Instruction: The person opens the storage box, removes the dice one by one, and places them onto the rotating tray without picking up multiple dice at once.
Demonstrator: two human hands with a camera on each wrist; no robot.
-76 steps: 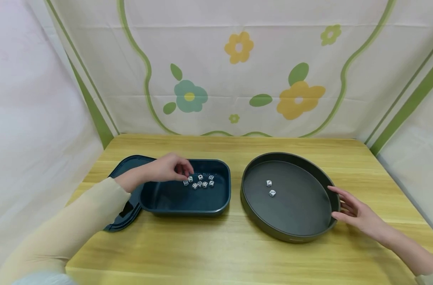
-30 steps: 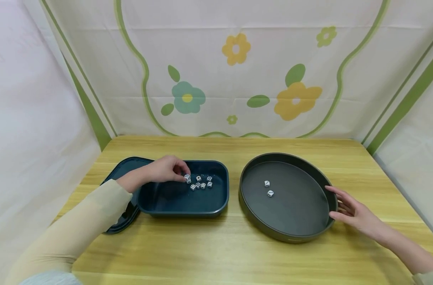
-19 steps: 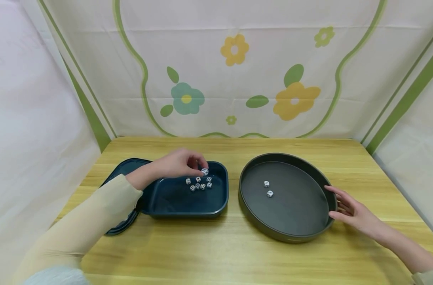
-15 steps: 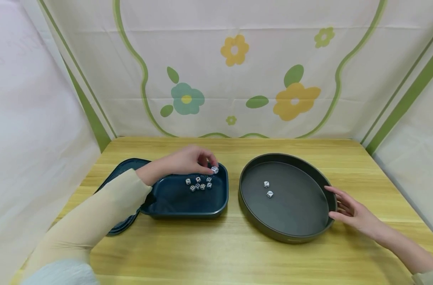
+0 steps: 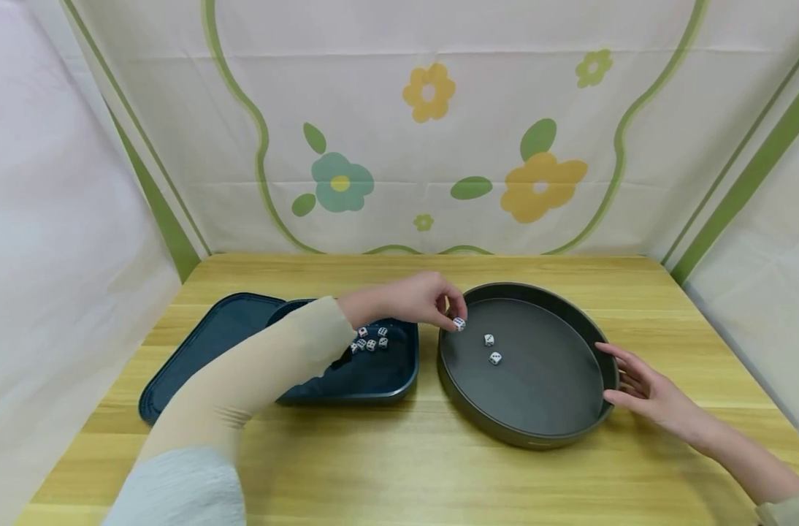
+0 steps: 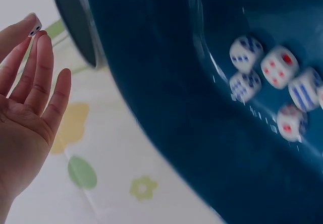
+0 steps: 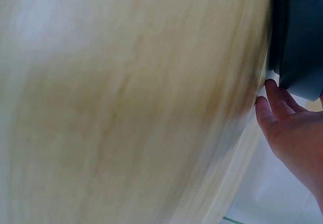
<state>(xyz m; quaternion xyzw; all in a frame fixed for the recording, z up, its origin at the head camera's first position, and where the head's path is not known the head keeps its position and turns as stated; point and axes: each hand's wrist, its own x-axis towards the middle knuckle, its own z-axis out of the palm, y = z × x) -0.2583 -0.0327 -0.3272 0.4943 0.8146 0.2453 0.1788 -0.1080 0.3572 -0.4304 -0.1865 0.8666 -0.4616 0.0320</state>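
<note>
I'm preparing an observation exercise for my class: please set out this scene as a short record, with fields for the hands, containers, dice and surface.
Left hand: pinches one white die, near the left rim of the round pan
Right hand: touches the pan's right side
Round pan: dark grey; two dice lie inside
Rectangular container: dark blue, partly hidden by the left sleeve
Dice in container: white, several; full count hidden
Surface: wood-grain table

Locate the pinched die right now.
In the head view, the die is pinched by the left hand, near the left rim of the round pan.
</note>
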